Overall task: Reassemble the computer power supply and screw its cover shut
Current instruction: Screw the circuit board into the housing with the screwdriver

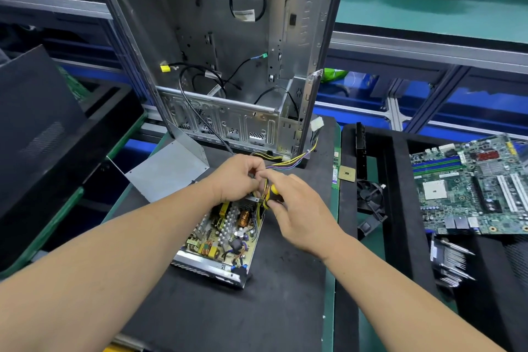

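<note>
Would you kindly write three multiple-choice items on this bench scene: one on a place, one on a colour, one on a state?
1. Where does the grey cover lie?
A. left of the power supply
B. on the motherboard
C. inside the case

2. What colours is the screwdriver handle?
A. red and white
B. yellow and black
C. plain blue

3. What state is the power supply in?
A. open, circuit board showing
B. closed and screwed
C. mounted in the case

Answers: 1 A, the cover rests on the mat beside the supply. 2 B, the handle in the right hand shows yellow and black. 3 A, coils and capacitors are exposed.
</note>
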